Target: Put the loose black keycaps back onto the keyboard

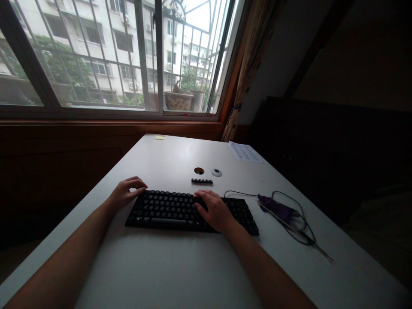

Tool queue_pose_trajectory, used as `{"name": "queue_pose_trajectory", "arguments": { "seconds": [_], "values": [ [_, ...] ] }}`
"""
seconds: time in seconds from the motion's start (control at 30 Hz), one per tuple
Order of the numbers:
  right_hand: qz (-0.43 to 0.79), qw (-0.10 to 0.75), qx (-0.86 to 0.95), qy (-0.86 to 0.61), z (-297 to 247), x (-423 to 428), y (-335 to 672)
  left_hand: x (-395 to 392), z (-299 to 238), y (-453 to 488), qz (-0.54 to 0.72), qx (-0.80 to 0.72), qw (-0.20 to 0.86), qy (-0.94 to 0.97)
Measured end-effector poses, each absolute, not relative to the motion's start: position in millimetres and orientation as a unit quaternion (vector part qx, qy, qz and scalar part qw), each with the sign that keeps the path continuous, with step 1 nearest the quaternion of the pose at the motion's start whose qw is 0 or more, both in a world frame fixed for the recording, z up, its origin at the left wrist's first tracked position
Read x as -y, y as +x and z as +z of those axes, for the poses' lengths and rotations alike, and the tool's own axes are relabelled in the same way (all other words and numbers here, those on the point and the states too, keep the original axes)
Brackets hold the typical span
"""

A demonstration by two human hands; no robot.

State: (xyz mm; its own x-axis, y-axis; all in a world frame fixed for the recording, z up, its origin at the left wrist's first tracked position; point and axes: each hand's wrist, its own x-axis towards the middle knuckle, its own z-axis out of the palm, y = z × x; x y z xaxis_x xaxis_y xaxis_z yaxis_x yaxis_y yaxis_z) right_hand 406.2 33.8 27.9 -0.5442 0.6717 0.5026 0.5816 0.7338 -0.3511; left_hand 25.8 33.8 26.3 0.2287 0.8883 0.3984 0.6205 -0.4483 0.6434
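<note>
A black keyboard (174,209) lies across the middle of a white desk (180,270). My left hand (126,192) rests at the keyboard's upper left corner, fingers curled loosely, their tips touching the edge. Flat on the keys right of centre lies my right hand (213,210), fingers spread and holding nothing. Just behind the keyboard sits a short black strip of keycaps (202,181).
A purple tool (277,207) lies among a looped black cable (298,223) to the right. Behind the keyboard the desk has a cable hole (199,171) with its white cap (216,172) beside it. A paper sheet (246,152) and yellow note (160,137) lie near the barred window.
</note>
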Motion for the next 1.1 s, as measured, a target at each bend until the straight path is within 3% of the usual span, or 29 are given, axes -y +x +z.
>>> {"name": "queue_pose_trajectory", "arguments": {
  "seconds": [1.1],
  "values": [
    [0.095, 0.312, 0.88, -0.346, 29.8, -34.5, 407.2, -34.1, 25.1, 23.1, 0.383, -0.51, 0.176, 0.75]
  ]
}}
